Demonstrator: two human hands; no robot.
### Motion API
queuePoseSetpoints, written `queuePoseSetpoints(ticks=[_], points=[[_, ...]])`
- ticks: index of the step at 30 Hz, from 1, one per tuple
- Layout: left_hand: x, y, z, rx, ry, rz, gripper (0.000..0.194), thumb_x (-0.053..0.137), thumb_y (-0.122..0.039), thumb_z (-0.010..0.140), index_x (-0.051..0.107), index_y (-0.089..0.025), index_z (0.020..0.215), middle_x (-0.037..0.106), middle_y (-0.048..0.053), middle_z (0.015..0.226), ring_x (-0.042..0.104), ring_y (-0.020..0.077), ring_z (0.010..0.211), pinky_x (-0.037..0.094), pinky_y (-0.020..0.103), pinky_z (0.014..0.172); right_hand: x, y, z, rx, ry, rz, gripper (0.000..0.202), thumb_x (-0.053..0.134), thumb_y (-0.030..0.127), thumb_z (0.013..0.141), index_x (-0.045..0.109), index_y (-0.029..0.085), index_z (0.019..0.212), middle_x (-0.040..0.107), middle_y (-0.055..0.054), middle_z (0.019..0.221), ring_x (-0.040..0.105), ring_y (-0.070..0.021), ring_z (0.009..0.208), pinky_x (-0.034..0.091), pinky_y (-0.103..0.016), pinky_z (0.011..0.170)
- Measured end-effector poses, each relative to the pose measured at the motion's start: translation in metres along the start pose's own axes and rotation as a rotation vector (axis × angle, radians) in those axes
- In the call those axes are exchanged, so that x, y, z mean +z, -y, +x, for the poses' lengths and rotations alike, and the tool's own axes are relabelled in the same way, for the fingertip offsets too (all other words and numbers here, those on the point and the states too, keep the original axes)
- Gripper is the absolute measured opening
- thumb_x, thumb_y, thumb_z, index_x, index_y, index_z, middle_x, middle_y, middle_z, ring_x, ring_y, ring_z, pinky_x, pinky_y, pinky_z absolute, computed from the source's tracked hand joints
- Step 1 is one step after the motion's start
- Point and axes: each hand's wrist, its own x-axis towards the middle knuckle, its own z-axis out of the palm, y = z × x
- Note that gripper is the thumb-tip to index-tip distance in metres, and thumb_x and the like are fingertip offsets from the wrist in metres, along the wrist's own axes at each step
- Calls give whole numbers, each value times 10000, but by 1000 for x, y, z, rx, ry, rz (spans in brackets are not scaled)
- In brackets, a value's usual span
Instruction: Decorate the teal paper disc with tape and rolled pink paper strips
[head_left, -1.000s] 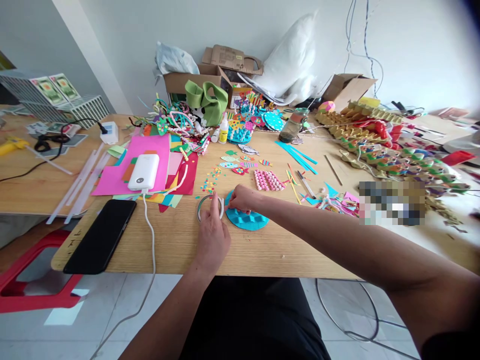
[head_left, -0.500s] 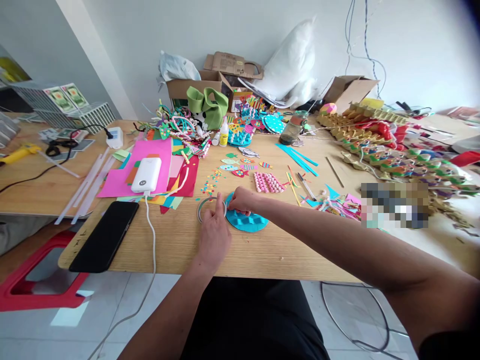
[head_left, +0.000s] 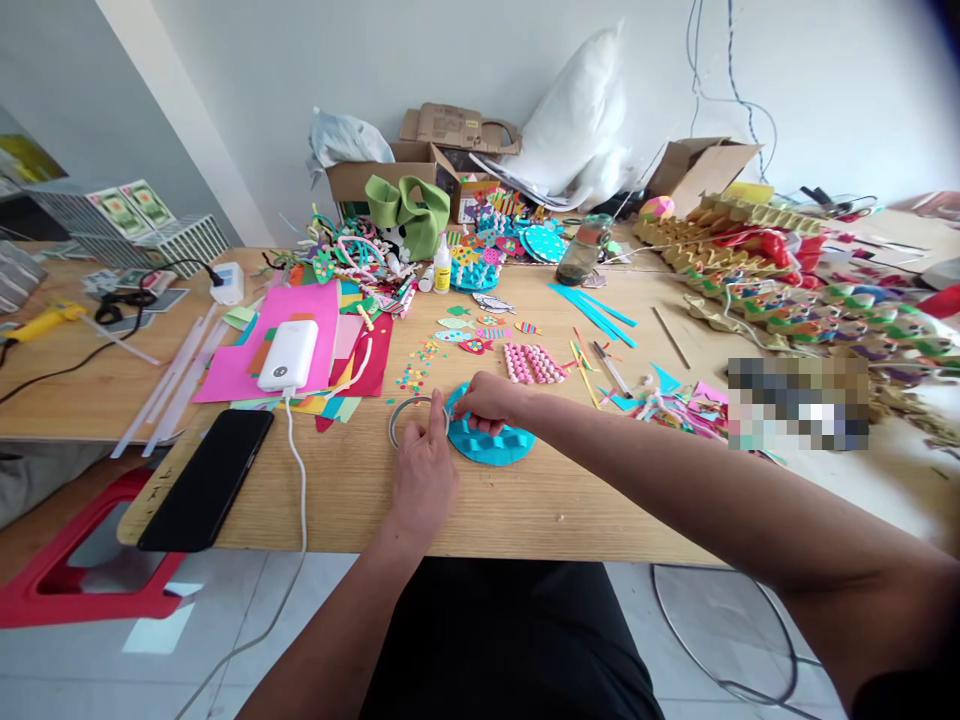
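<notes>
Just left of the middle, my left hand (head_left: 424, 465) lies over the near right side of a ring-shaped roll of tape (head_left: 393, 428). Its index finger stretches forward inside the rim and the other fingers curl, seemingly gripping the roll; the thumb is hidden. Beside it, my right hand (head_left: 489, 402) is closed over a blue disc (head_left: 499, 450) with raised blue bumps. What its fingertips pinch, if anything, is too small to make out. Beyond the hands lie patterned paper fish (head_left: 474, 347), pink-and-white beaded strips (head_left: 534, 363) and small coloured paper dots (head_left: 417, 372).
To the left are a black phone (head_left: 207, 480), a white power bank (head_left: 288, 356) with its cable, and coloured paper (head_left: 259, 290). A glue bottle (head_left: 442, 268) and glass jar (head_left: 582, 250) stand behind. Paper scraps (head_left: 686, 408) and egg-carton pieces (head_left: 795, 300) crowd the right.
The camera view has shifted slightly. Both hands keep nearly the same pose at the tape roll and the blue disc.
</notes>
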Motion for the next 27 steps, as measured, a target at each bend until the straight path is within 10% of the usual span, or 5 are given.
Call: queuePoseSetpoints(ticks=[9,15,27], points=[[-2,-1,0,1,-2,-21,791,455,13,726,172,-75,1460,511,82,829,518,224,800,490,356,736,-2,-20,-14,-224,-92,-293,311,518,167,783,703,172,1033,676,-37,580,602,-148,437,479,-227,465],[1,0,-2,-5,-15,-64,783,429,8,734,163,-90,1463,514,81,838,521,216,800,492,361,756,9,-27,-17,-412,-247,-743,389,474,186,820,688,305,1122,712,-82,1045,666,-244,937,498,-287,741],[3,1,-3,-23,1,-169,777,406,15,740,155,-96,1466,492,86,846,523,221,813,494,384,763,13,-28,-24,-577,-215,-1079,360,386,154,879,670,189,1097,708,-154,884,679,-291,855,504,-346,658]])
